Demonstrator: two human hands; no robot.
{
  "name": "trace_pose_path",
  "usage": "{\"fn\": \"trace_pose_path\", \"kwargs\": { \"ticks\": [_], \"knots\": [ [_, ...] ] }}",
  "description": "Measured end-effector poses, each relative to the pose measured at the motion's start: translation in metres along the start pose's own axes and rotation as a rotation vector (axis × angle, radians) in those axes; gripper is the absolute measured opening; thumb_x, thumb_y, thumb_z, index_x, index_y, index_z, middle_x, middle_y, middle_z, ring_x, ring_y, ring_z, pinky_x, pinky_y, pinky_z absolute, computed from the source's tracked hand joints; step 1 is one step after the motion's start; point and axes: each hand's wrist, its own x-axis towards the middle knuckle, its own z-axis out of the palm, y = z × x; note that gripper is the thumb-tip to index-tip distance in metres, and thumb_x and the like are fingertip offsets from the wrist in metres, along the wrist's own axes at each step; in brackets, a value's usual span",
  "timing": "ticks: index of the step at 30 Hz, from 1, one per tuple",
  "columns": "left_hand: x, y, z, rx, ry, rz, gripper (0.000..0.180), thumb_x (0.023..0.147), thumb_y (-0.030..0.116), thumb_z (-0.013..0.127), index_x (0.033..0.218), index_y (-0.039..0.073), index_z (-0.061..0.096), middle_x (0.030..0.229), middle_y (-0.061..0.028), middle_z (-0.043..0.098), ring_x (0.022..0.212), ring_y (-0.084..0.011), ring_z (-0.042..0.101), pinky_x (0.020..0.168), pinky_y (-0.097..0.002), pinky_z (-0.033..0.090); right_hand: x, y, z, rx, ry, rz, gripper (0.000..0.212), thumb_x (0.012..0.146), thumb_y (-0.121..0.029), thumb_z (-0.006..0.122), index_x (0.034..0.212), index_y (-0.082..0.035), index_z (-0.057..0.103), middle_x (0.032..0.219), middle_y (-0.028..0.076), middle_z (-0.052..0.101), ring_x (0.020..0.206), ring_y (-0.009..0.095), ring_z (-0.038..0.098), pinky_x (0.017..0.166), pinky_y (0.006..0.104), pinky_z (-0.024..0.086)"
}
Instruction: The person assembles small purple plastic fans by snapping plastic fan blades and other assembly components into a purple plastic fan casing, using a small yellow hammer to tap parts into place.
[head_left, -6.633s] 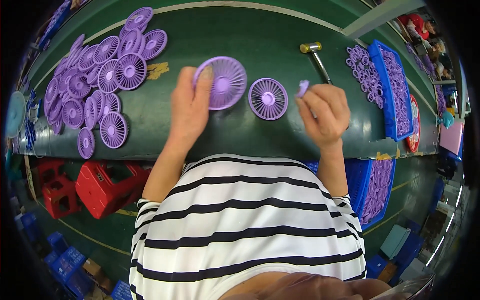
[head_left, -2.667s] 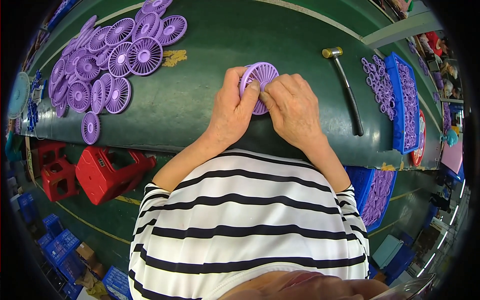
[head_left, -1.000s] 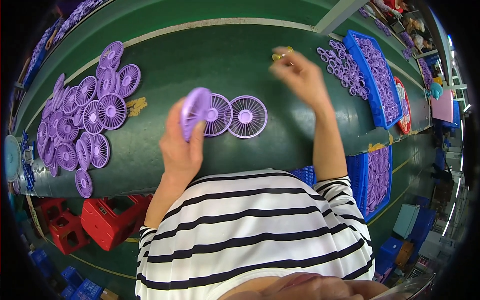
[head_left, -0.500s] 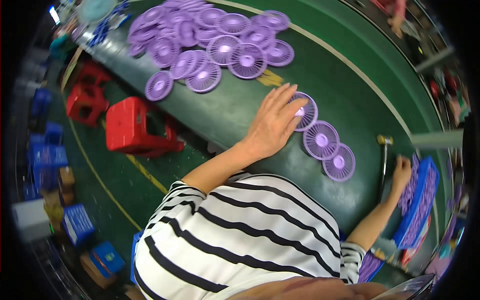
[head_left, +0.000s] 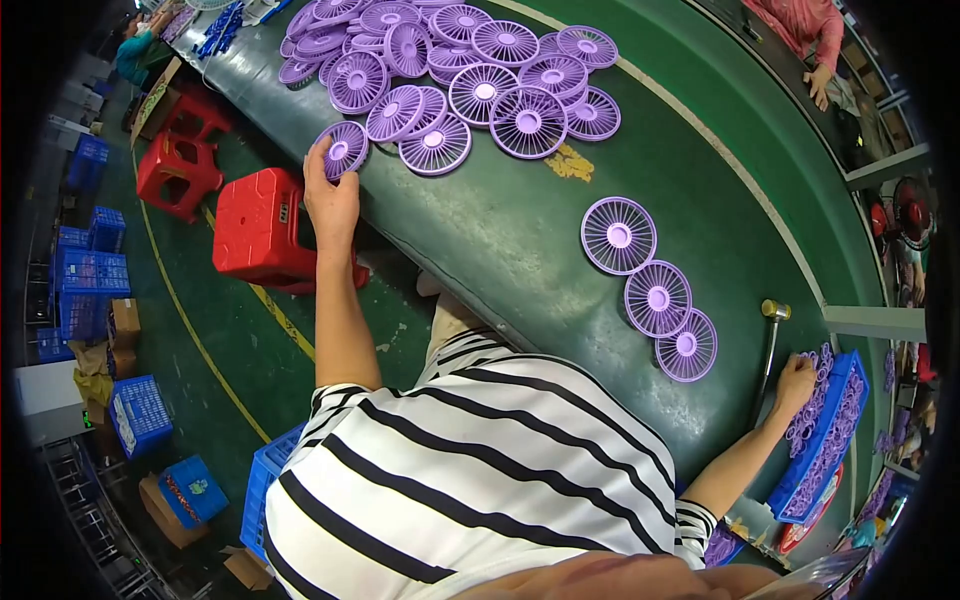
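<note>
While my left hand [head_left: 334, 180] has thumb and fingers at the rim of a purple spoked disc [head_left: 346, 148], between ten and eleven o'clock, I cannot tell whether they clamp it. Pinching the rim should spare the spokes. My right hand [head_left: 796, 384] is at purple rings [head_left: 800, 434] toward four, its grip unclear.

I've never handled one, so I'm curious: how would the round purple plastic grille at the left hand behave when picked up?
The round, purple, plastic-looking grille at the left hand is probably light, being mostly gaps between spokes. Its ring-shaped rim suggests stiffness; its thin spokes might snap.
</note>
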Motion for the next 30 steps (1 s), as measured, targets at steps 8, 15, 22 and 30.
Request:
{"fn": "trace_pose_path", "kwargs": {
  "ticks": [8, 15, 22, 30],
  "knots": [
    [-0.002, -0.005, 0.007, 0.171, 0.081, 0.230, 0.034, 0.089, 0.023, 0.057, 0.118, 0.005, 0.058, 0.111, -0.0217, 0.061, 0.104, -0.0385, 0.057, 0.089, -0.0413, 0.045, -0.028, -0.044, -0.050, 0.221, 0.057, -0.031, 0.024, 0.088, -0.023, 0.059, 0.084, 0.000, 0.063, 0.079, 0.017, 0.062, 0.067, 0.030, 0.060, 0.061, 0.0387, 0.046],
    [-0.043, 0.106, 0.016, -0.311, 0.236, 0.124, 0.033, 0.098, 0.025, 0.047, 0.098, -0.007, 0.056, 0.081, -0.0106, 0.059, 0.072, -0.0168, 0.051, 0.067, -0.0307, 0.044, -0.065, -0.175, -0.130, 0.634, 0.268, -0.293, 0.011, 0.079, 0.003, 0.066, 0.090, 0.001, 0.064, 0.087, 0.014, 0.063, 0.077, 0.026, 0.061, 0.068, 0.0315, 0.049],
    [-0.133, 0.217, 0.067, -0.859, -0.626, -0.222, 0.037, 0.100, 0.030, 0.040, 0.101, -0.003, 0.057, 0.097, -0.0088, 0.058, 0.092, -0.0163, 0.052, 0.084, -0.0293, 0.042, -0.085, -0.234, -0.150, 0.742, 0.374, -0.462, 0.019, 0.069, 0.001, 0.073, 0.085, -0.002, 0.064, 0.082, 0.010, 0.062, 0.071, 0.026, 0.059, 0.062, 0.0337, 0.047],
    [-0.162, 0.248, 0.073, -1.033, -1.090, -0.215, 0.035, 0.102, 0.030, 0.038, 0.102, -0.001, 0.055, 0.087, -0.0035, 0.055, 0.081, -0.0097, 0.047, 0.076, -0.0249, 0.040, -0.089, -0.257, -0.148, 0.769, 0.388, -0.643, 0.024, 0.063, -0.004, 0.077, 0.082, -0.007, 0.063, 0.081, 0.004, 0.061, 0.071, 0.022, 0.059, 0.061, 0.0330, 0.046]
  ]
}}
